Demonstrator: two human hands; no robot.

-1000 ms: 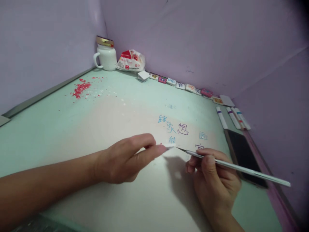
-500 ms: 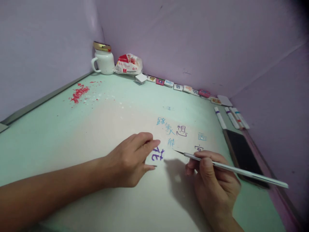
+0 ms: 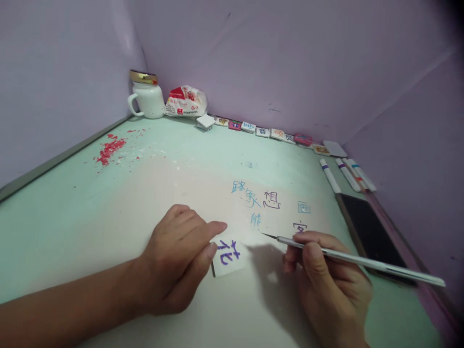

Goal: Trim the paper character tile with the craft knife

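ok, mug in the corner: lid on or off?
On. The gold lid sits on top of the white mug, which stands upright.

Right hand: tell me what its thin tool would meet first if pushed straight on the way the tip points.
The right hand holds a thin tool whose tip points left and slightly away. Straight on lies the bare pale sheet, just past the blue character. The left hand's fingers are likely next, though depth is unclear.

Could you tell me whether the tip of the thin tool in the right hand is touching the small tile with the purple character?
No, the thin tool in the right hand points past the small tile, which the left hand holds.
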